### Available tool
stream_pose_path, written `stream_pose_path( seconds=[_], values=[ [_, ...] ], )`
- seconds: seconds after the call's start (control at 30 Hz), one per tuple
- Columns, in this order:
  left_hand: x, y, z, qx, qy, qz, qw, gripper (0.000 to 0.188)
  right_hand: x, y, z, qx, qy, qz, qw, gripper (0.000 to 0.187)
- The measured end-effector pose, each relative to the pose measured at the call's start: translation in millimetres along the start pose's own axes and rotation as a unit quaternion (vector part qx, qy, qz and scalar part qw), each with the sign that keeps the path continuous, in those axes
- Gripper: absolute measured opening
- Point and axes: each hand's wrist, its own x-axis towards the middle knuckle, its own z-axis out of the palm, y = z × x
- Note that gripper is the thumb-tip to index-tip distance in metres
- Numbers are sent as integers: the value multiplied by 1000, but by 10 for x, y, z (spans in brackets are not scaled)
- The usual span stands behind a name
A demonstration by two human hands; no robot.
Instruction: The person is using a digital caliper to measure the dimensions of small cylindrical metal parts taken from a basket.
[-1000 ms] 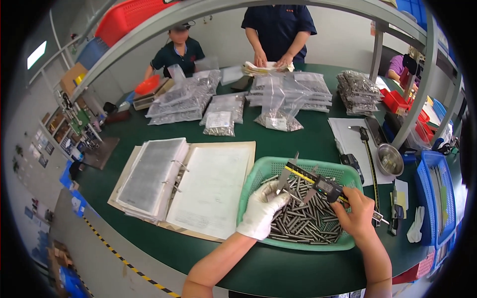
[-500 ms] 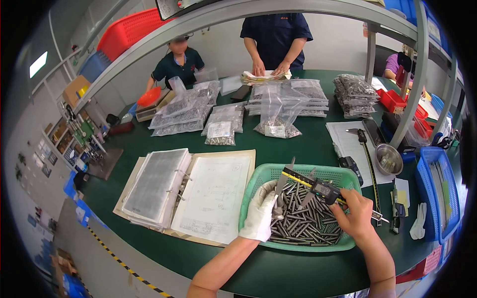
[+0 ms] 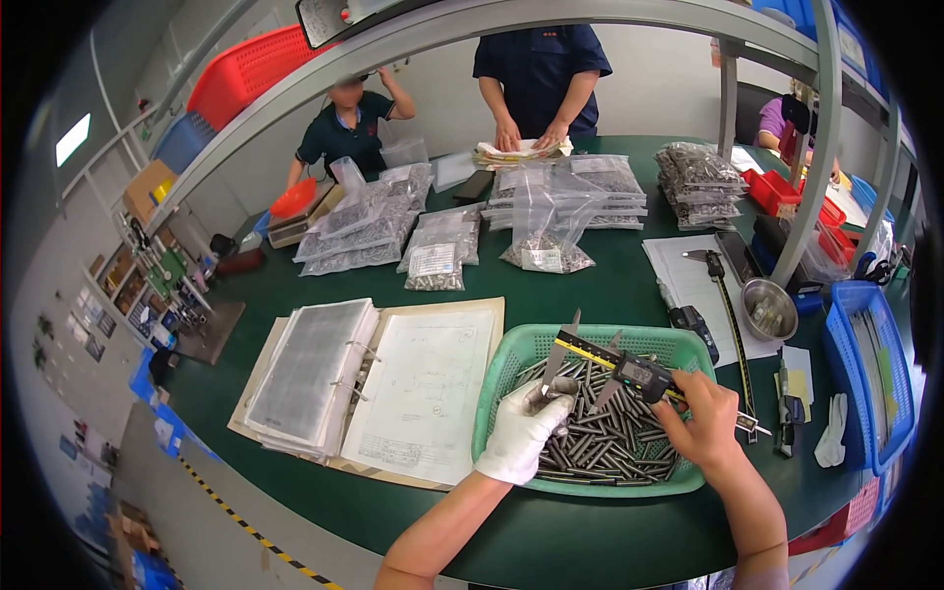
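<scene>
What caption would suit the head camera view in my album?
White-gloved left hand and bare right hand, the latter holding a black-and-yellow digital caliper, above a green plastic basket of slim metal pins.

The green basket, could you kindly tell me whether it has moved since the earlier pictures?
No, not noticeably: the green basket still sits just right of the open binder.

Illegible print on bag label, binder page, caliper display

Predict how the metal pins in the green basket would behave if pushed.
Being cylindrical, the metal pins would probably roll. Their shine suggests they may be slippery. Loosely heaped, they would likely shift over one another.
</scene>
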Motion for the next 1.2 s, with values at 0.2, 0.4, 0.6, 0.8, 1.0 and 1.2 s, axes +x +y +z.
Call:
stream_pose_path(
  seconds=[0.2,0.4,0.6,0.8,1.0,1.2],
  values=[
    [16,-114,-29,4,85,36,996,20,-38,-5,-41,11,4,-6,1000,33],
    [33,-20,-25,-74,93,3,993,23,-14,11,2,0,21,-7,1000,36],
    [69,7,-36,-79,38,12,996,15,13,22,9,-3,15,17,1000,35],
    [17,28,21,-73,9,15,997,25,-8,14,-8,-11,-2,14,1000,33],
    [-13,21,36,-58,-14,19,998,17,-13,17,-13,-4,-10,12,1000,32],
    [-24,7,36,-64,-16,31,997,14,-30,9,-7,-9,-16,4,1000,31]
  ],
)
